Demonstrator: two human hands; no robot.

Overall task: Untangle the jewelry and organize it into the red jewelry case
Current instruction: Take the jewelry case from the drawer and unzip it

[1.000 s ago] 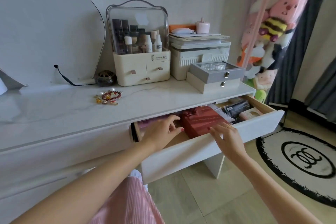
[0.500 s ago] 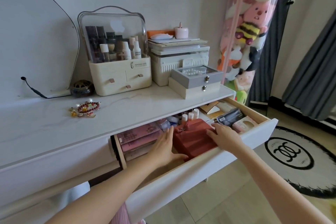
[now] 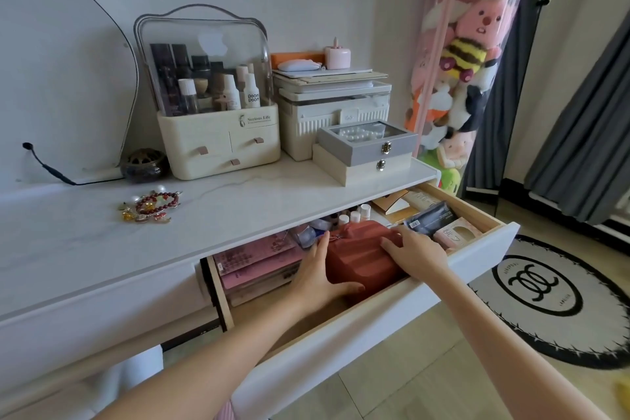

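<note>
Far left on the white counter (image 3: pixel 85 242): a black cable (image 3: pixel 47 165) and a dark round ornament (image 3: pixel 145 165) near the wall. Nearer, alone on the counter: the tangled jewelry (image 3: pixel 151 206), red beads, pearls and gold bits in one heap. Behind, toward the wall: a cream cosmetics organizer (image 3: pixel 214 133) with clear domed lid, full of bottles. Right of that: a white ribbed box (image 3: pixel 335 112) stacked with flat things, and in front two jewelry boxes (image 3: pixel 368 153), grey on cream, both latched.

Below the counter edge: an open drawer (image 3: pixel 375 324), pulled out toward the near right. Inside at left: pink booklets (image 3: pixel 259 259). In the middle: the red jewelry case (image 3: pixel 361 256), closed, lying in the drawer. Left hand (image 3: pixel 318 278) against the case's left side, fingers straight along it, thumb curled under the near edge. Right hand (image 3: pixel 414 252) on the case's right top, fingers bent over it, gripping. Beyond the case: small white-capped bottles (image 3: pixel 354 215). Right end of the drawer: a dark packet (image 3: pixel 431 216) and a pink box (image 3: pixel 458 233).

Far right: a clear hanging bag of plush toys (image 3: pixel 460 54), grey curtains (image 3: pixel 586 133), a round black-and-white rug (image 3: pixel 552 297) on the floor.
</note>
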